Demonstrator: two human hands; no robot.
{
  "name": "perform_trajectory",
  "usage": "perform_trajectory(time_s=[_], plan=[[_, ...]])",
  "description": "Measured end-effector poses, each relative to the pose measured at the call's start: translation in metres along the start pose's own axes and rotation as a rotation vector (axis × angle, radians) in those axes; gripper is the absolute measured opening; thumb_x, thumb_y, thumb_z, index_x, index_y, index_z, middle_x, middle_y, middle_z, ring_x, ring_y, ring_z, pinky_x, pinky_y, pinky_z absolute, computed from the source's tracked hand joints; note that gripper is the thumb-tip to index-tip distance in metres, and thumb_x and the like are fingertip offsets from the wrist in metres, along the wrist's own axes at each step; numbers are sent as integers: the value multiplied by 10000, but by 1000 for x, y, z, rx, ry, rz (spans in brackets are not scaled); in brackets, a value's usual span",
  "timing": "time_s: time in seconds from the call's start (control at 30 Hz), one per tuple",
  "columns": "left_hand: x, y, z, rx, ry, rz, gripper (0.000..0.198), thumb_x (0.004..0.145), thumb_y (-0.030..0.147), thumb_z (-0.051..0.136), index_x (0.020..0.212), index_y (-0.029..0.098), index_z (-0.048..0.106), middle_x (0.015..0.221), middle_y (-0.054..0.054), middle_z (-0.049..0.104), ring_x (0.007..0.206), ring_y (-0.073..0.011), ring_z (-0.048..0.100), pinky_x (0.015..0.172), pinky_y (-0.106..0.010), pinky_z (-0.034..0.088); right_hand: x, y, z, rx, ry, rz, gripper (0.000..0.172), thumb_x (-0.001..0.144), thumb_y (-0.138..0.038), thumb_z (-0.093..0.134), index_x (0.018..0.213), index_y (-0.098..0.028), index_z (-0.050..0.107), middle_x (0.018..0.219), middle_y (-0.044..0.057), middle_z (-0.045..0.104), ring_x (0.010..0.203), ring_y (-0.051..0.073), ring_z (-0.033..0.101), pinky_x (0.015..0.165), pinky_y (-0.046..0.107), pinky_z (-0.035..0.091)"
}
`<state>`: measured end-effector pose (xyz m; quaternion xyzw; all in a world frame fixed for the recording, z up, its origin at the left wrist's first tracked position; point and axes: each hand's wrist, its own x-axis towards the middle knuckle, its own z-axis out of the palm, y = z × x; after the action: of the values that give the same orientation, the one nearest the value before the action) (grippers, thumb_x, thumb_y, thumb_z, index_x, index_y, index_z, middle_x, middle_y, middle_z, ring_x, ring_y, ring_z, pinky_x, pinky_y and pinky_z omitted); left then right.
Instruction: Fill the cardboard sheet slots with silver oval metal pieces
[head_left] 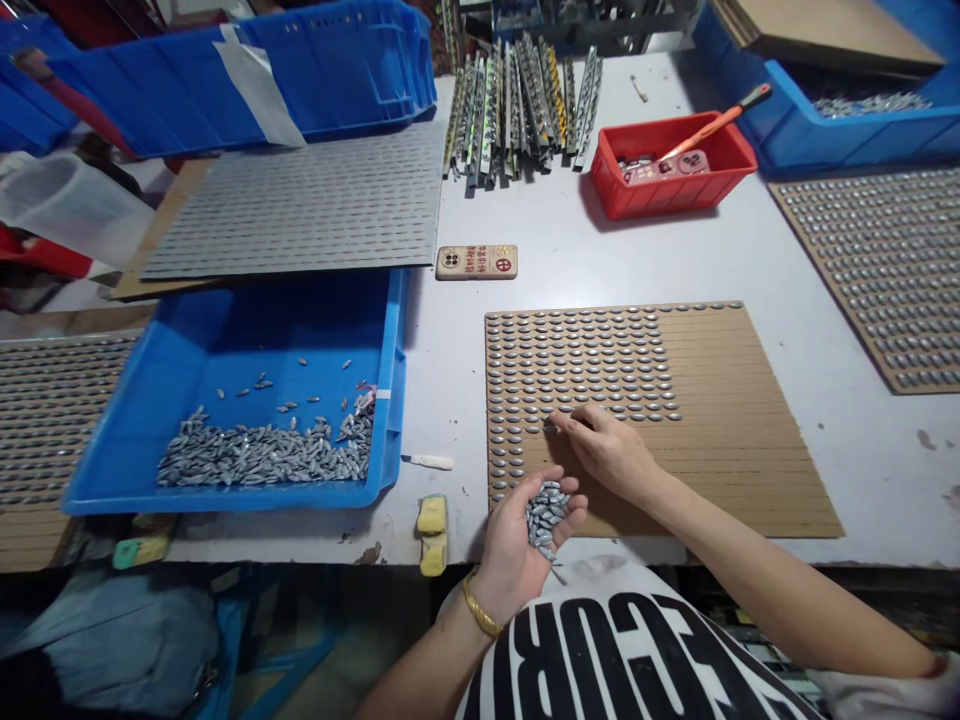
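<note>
My left hand is cupped palm up at the board's near left edge, holding a heap of small grey pointed-oval metal pieces. My right hand reaches over the brown board, its thumb and forefinger pinched on one such piece at the board's surface. Rows of these pieces cover the upper left of the board, with one row running along its far edge. Faint lines cross the bare cardboard-coloured part. The fingertips partly hide the pinched piece.
Left of the board stands a blue bin with many loose pieces; a grey slotted panel lies across its back. A red tray, a phone-like case, metal strips and a filled board are farther off. Yellow blocks sit at the table edge.
</note>
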<state>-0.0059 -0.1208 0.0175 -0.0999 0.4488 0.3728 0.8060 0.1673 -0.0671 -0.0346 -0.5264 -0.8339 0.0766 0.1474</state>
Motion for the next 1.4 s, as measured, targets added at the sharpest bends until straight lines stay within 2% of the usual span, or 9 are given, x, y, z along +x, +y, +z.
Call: perform_trajectory(time_s=[0.27,0.87,1.07,1.4], plan=[[-1,0,1,-3,-6,-8,260,817,235,593,1026,85,630,902,-122,697,766,-196,680,761,-320,538,15,-3,-6,-122,-88,37,380,898,-130,455,1233,-269,572,836,46,565,673,136,483,487,236,254],[0,1,-3,-21,-13,2,275,811,232,604,1037,78,628,929,-124,691,790,-210,679,771,-321,537,18,-4,-8,-189,-107,19,342,894,-152,482,1194,-276,589,835,53,577,673,142,476,506,253,217],[1,-1,-5,-20,-19,-4,292,813,237,600,1060,82,621,937,-123,689,799,-215,677,764,-322,542,31,-3,-18,-231,-33,-66,285,892,-148,462,1096,-250,631,840,55,582,747,158,460,540,279,193],[-2,2,-3,-31,9,6,273,809,225,600,1035,74,621,913,-121,680,783,-207,668,746,-312,538,41,6,-11,-226,-121,-168,253,926,-198,437,1025,-228,668,863,72,586,791,186,432,543,303,156]])
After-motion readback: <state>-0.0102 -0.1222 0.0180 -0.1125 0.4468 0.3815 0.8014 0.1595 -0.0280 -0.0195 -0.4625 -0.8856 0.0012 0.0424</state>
